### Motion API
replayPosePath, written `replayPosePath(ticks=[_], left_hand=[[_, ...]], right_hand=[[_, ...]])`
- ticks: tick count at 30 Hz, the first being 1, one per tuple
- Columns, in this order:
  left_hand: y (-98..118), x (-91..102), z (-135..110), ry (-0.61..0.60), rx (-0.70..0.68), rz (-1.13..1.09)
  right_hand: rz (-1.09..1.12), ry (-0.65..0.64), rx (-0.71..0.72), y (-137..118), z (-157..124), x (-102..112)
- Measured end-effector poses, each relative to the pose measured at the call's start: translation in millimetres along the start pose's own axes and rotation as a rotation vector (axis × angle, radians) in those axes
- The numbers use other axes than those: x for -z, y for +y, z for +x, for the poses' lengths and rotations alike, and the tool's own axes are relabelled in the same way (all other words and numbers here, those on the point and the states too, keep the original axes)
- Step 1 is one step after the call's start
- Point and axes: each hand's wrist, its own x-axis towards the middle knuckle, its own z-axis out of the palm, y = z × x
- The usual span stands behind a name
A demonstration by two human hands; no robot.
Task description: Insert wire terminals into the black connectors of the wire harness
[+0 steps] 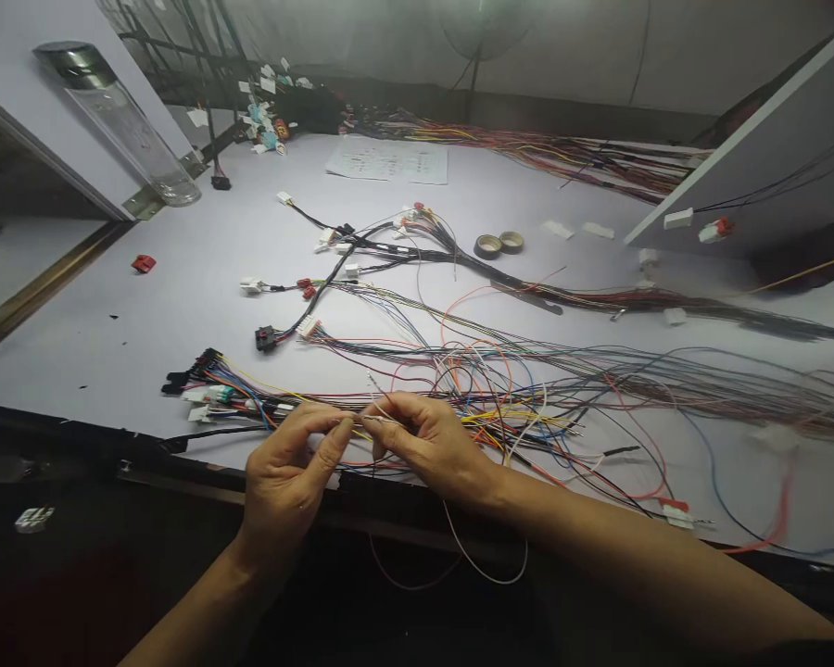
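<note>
At the table's front edge my left hand (293,465) and my right hand (436,443) meet, thumbs and forefingers pinched close together. Thin wires run between and out of the fingertips. A white wire (486,576) loops down below my right hand, over the edge. What exactly sits in the left fingertips is too small to make out clearly. Just behind the hands lies a bundle of coloured wires (507,408). To the left, that bundle ends in black connectors (193,372) and white and teal connectors (215,395).
A black-wrapped wire harness (417,252) crosses the table behind. Two tape rolls (499,245), a paper sheet (389,161) and a red connector (143,264) lie around it. A glass bottle (129,130) stands back left. White panels (743,130) rise at the right.
</note>
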Motion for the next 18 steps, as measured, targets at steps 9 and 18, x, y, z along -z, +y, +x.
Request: replayPosePath(ticks=[9, 18], left_hand=[[-24.4, 88.8, 30.5, 0.289, -0.101, 0.501], [-66.6, 182.9, 92.4, -0.262, 0.248, 0.738]], right_hand=[[-0.274, 0.133, 0.189, 0.8, -3.6, 2.0], [-0.291, 0.172, 0.238, -1.3, -1.8, 0.9]])
